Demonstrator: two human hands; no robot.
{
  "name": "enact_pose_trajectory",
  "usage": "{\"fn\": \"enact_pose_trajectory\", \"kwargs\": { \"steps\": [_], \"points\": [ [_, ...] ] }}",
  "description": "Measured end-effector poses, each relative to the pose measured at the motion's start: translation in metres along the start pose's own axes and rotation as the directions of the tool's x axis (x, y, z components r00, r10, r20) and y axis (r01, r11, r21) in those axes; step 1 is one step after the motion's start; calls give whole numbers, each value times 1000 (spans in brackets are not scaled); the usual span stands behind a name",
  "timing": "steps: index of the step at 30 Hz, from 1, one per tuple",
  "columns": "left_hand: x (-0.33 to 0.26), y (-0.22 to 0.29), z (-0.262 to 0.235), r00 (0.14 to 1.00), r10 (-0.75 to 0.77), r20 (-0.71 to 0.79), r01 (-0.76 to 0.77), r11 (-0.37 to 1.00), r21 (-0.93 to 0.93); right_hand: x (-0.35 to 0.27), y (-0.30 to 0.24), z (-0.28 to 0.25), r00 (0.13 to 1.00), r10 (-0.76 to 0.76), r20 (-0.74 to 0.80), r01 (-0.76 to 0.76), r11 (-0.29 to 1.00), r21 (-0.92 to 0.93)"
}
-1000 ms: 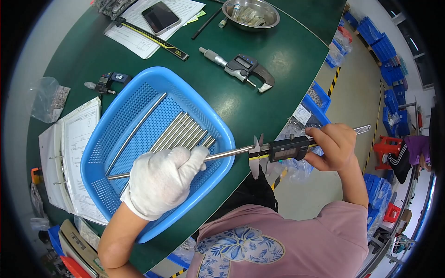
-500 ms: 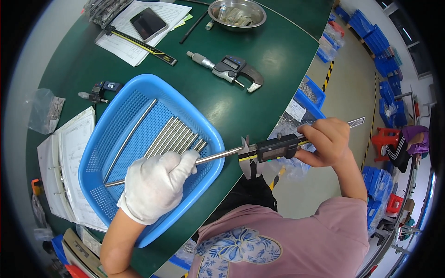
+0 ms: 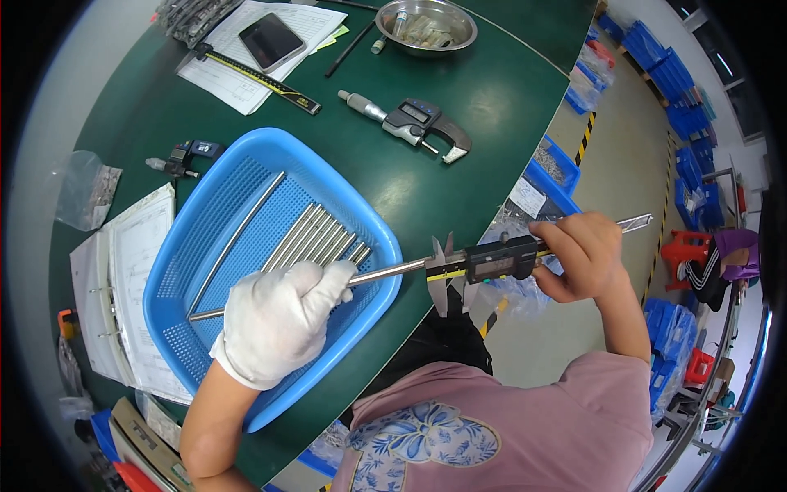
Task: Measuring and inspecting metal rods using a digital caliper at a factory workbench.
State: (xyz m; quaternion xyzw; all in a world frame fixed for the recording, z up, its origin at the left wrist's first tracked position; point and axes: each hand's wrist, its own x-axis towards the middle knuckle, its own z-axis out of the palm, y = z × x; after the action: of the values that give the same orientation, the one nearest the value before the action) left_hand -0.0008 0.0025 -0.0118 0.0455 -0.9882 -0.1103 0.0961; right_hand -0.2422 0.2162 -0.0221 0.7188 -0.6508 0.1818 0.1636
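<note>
In a white glove, my left hand (image 3: 275,324) is closed around a long shiny metal rod (image 3: 389,271). The rod slants across the near side of a blue perforated basket (image 3: 381,238), its right end past the rim. At that end are the jaws of a digital caliper (image 3: 502,259); whether they touch the rod I cannot tell. My bare right hand (image 3: 580,254) grips the caliper by its beam, fingers above and thumb below. Inside the basket, several short metal rods (image 3: 307,238) lie side by side, with a longer rod (image 3: 238,246) to their left.
A digital micrometer (image 3: 410,123) lies beyond the basket, a smaller gauge (image 3: 184,158) to its left. Farther back are a metal bowl (image 3: 471,37), a phone (image 3: 271,41) on papers and a black ruler (image 3: 262,79). An open binder (image 3: 123,303) sits left. Someone sits far right.
The whole view has shifted slightly, so the table things appear a little farther right. Both hands keep their grips, and the caliper stays at the rod's end.
</note>
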Motion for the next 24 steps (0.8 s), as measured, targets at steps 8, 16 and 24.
{"fn": "enact_pose_trajectory", "kwargs": {
  "steps": [8, 16, 24],
  "points": [
    [0, 1, -2, 1000, -4, 0, 4, 999, 47, -3, 1, -1, 1000, -22, -12, 22, 1000, 16],
    [0, 2, -5, 1000, 6, 14, -8, 996, 88, -1, 0, 0, 999, -32, -11, 32, 999, -12],
    [1, 2, -4, 1000, -6, 28, 4, 997, 73, -2, 1, 2, 999, -28, -21, 27, 999, -17]
  ]
}}
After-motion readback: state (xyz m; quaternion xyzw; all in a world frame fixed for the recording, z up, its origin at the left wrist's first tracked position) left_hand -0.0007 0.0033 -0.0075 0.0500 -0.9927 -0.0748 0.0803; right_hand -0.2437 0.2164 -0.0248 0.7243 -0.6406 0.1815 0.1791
